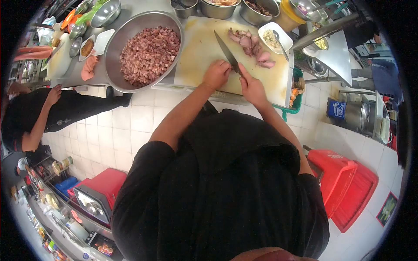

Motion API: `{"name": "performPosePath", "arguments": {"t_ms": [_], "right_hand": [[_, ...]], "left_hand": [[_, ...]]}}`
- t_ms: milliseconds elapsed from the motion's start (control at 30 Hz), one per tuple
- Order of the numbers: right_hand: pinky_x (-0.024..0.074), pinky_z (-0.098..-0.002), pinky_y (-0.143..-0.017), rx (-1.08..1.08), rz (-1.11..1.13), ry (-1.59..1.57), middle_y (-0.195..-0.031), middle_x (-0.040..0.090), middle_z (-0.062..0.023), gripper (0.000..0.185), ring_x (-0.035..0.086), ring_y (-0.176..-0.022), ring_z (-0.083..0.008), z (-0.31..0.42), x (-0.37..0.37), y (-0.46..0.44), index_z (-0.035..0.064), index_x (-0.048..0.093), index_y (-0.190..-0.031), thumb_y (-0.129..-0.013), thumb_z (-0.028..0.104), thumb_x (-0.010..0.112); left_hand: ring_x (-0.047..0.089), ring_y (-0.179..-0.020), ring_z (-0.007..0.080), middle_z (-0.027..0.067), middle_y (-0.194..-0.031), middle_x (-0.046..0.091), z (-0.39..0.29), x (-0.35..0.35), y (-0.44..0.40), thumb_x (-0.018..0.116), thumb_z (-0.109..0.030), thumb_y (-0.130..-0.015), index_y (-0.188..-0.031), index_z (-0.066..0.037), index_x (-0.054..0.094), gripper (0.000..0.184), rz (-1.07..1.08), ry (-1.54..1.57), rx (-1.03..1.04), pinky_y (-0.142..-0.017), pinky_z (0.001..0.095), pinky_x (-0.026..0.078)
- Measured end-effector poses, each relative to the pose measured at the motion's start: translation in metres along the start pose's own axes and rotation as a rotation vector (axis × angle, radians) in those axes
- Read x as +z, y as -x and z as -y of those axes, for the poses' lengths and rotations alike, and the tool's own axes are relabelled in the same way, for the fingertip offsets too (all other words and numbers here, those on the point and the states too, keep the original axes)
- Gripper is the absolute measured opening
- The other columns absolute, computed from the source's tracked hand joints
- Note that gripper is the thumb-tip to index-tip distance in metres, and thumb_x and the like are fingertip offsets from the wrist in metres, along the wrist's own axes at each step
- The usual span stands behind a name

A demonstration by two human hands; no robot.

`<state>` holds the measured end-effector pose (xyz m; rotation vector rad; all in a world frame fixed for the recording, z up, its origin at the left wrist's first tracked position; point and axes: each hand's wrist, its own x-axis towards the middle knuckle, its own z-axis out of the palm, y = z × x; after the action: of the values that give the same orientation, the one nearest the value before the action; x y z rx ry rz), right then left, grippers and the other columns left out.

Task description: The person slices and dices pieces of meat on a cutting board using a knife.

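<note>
My right hand (253,88) is closed round the handle of a kitchen knife (226,50), its long blade slanting up and left over the cutting board (198,48). Just left of the handle, my left hand (217,75) rests near the board's front edge with its fingers curled together. Whatever those fingers pinch, if anything, is hidden. Beyond the blade, to the right, lie strips and chunks of pinkish meat (246,42). A large steel bowl (111,54) left of the board holds a heap of diced meat (150,54).
A white dish (283,37) with chopped pale food and a spoon sits at the board's upper right. Steel pots (217,9) line the back. A green bin (297,102) hangs below the right edge. Another person (48,113) stands at left; red bins (337,182) stand behind me.
</note>
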<state>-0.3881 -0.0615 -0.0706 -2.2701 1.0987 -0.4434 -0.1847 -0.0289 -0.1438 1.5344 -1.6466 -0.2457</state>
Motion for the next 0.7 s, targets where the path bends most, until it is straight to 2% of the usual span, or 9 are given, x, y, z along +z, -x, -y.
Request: {"name": "performPosePath", "arguments": {"t_ms": [100, 233, 333, 433, 533, 633, 700], "right_hand": [[0.055, -0.0573, -0.073, -0.041, -0.084, -0.063, -0.089, 0.072, -0.028, 0.059, 0.07, -0.081, -0.0491, 0.006, -0.001, 0.004, 0.0274, 0.047, -0.16, -0.103, 0.021, 0.061], [0.0551, -0.0579, -0.075, -0.044, -0.145, -0.127, -0.091, 0.072, -0.0283, 0.058, 0.07, -0.082, -0.0495, 0.021, -0.01, 0.007, 0.0277, 0.046, -0.16, -0.104, 0.022, 0.06], [0.0554, -0.0573, -0.076, 0.044, 0.038, 0.026, -0.092, 0.072, -0.0282, 0.059, 0.07, -0.084, -0.0495, 0.009, 0.001, 0.003, 0.0264, 0.047, -0.16, -0.103, 0.019, 0.061], [0.0553, -0.0578, -0.076, -0.064, -0.055, -0.065, -0.092, 0.072, -0.0288, 0.059, 0.07, -0.084, -0.0499, 0.0, 0.002, -0.002, 0.026, 0.047, -0.16, -0.103, 0.018, 0.06], [0.0548, -0.059, -0.074, -0.018, -0.094, -0.125, -0.089, 0.072, -0.0288, 0.058, 0.07, -0.083, -0.0504, 0.014, -0.009, 0.003, 0.0269, 0.047, -0.159, -0.103, 0.021, 0.06], [0.0548, -0.0591, -0.074, -0.096, -0.172, -0.138, -0.087, 0.071, -0.0286, 0.059, 0.07, -0.081, -0.0505, 0.027, -0.012, 0.005, 0.0278, 0.047, -0.159, -0.102, 0.02, 0.06], [0.0548, -0.059, -0.074, -0.039, -0.046, -0.027, -0.087, 0.071, -0.0283, 0.06, 0.07, -0.081, -0.0504, 0.018, 0.0, 0.002, 0.0278, 0.047, -0.159, -0.102, 0.019, 0.061]], "left_hand": [[0.065, -0.09, 0.0365, 0.0119, -0.088, 0.065, -0.003, -0.001, 0.002, 0.073, -0.006, -0.084, -0.086, -0.008, 0.067, 0.006, -0.068, -0.013, 0.049, -0.082, 0.0478, 0.053], [0.065, -0.091, 0.0367, 0.0124, -0.09, 0.065, -0.004, -0.003, 0.003, 0.073, -0.006, -0.085, -0.088, -0.007, 0.068, 0.006, -0.067, -0.022, 0.051, -0.083, 0.0479, 0.053], [0.065, -0.092, 0.0368, 0.0125, -0.091, 0.067, -0.004, -0.001, 0.004, 0.074, -0.006, -0.085, -0.091, -0.007, 0.069, 0.008, -0.06, -0.031, 0.054, -0.084, 0.0479, 0.053], [0.066, -0.092, 0.0361, 0.0119, -0.091, 0.068, -0.004, -0.002, 0.003, 0.074, -0.005, -0.083, -0.092, -0.008, 0.071, 0.01, -0.072, -0.008, 0.059, -0.084, 0.0472, 0.054], [0.068, -0.094, 0.0377, 0.0133, -0.093, 0.07, -0.006, -0.006, 0.002, 0.076, -0.003, -0.084, -0.097, -0.007, 0.073, 0.014, -0.071, 0.05, 0.018, -0.084, 0.0475, 0.056], [0.068, -0.093, 0.0375, 0.0131, -0.092, 0.07, -0.01, -0.01, 0.005, 0.076, -0.003, -0.083, -0.096, -0.007, 0.073, 0.013, -0.108, 0.058, 0.008, -0.083, 0.0469, 0.056], [0.068, -0.092, 0.0372, 0.0132, -0.091, 0.07, -0.009, -0.011, 0.004, 0.077, -0.003, -0.083, -0.095, -0.006, 0.073, 0.013, -0.115, 0.055, 0.027, -0.083, 0.0463, 0.056]]}}
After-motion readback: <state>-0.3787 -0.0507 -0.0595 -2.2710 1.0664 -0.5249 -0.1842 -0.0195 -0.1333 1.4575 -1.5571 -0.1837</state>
